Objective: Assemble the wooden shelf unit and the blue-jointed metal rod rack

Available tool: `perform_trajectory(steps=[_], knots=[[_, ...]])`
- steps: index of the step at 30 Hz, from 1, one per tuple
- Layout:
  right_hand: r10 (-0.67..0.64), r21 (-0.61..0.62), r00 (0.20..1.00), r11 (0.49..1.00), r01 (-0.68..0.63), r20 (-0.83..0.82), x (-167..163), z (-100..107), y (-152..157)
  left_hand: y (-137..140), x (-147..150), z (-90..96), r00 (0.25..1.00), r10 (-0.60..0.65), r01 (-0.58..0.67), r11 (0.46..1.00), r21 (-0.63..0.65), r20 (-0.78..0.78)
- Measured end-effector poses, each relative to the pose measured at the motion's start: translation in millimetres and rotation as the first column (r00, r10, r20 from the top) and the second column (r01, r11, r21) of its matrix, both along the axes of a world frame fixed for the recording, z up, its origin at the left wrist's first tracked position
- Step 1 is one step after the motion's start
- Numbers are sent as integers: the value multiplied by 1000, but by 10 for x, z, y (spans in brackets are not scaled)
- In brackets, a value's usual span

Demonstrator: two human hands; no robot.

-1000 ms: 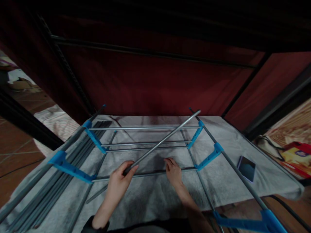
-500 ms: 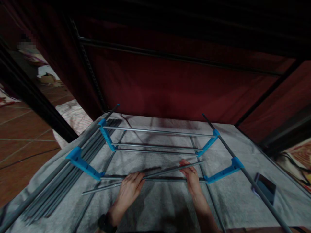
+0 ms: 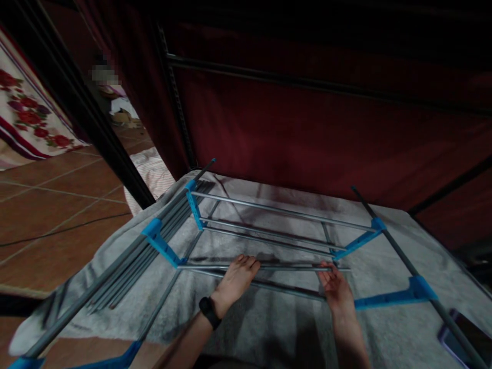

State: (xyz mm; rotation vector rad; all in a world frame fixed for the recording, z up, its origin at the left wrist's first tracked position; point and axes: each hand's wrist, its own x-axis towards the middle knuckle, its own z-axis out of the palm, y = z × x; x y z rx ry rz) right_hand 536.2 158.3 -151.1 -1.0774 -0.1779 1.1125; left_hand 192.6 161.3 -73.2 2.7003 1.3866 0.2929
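Observation:
A loose thin grey metal tube [image 3: 288,268] lies across both hands. My left hand [image 3: 240,277], with a black watch on its wrist, is closed over the tube from above. My right hand [image 3: 336,289] is palm up, its fingers curled round the tube near the right end, which sticks out past them. The tube's left end meets the left blue plastic bracket [image 3: 165,248]; whether it sits in the socket I cannot tell. Just below runs another crossbar [image 3: 284,289], reaching toward the right blue bracket [image 3: 392,298]. Behind stand several crossbars between two farther blue brackets.
Several loose grey tubes [image 3: 154,256] lie bundled beside the frame's left rail [image 3: 92,287]. A phone [image 3: 467,338] rests on the grey blanket [image 3: 284,333] at right. A dark red curtain [image 3: 307,133] hangs behind. Tiled floor [image 3: 96,195] shows at left.
The loose tube has gone from slanted to nearly level, and its left end has come to the left bracket. Both hands still hold it. The camera view has swung left.

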Motion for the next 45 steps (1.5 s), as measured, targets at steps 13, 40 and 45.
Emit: perform_trajectory(steps=[13,40,45], knots=[[-58,-7,997,998,58,51,6,55,52,429,-232,-255,996,85,-86,996,23,29],[29,-42,997,999,-26,76,75,-171,100,526,-632,-366,974,200,-192,978,-83,110],[91,-100,994,991,-85,56,94,-201,126,489,-598,-369,982,167,-165,986,-37,86]])
